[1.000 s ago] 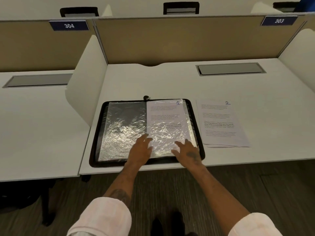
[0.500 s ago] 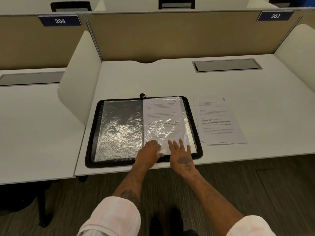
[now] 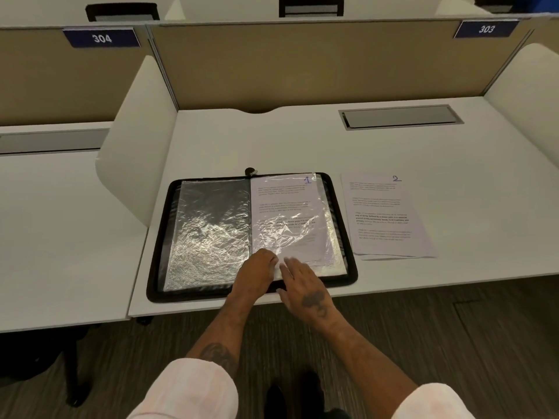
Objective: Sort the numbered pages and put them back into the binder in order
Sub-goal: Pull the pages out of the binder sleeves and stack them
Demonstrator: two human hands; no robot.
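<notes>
White desk [image 3: 272, 140], tan partition [image 3: 302, 62], side dividers, dark striped carpet [image 3: 453, 343]

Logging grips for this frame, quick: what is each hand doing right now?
Left hand: fingers curled, pinching the lower edge of the page 1 sleeve.
Right hand: open, fingers straight, resting on that sleeve's lower edge.

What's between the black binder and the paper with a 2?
Nothing. In the head view, only bare white desk separates the binder from the page marked 2.

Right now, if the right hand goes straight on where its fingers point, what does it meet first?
Likely the crinkled sleeve over page 1; the right hand points away and leftward across it, close beside the left hand.
</notes>
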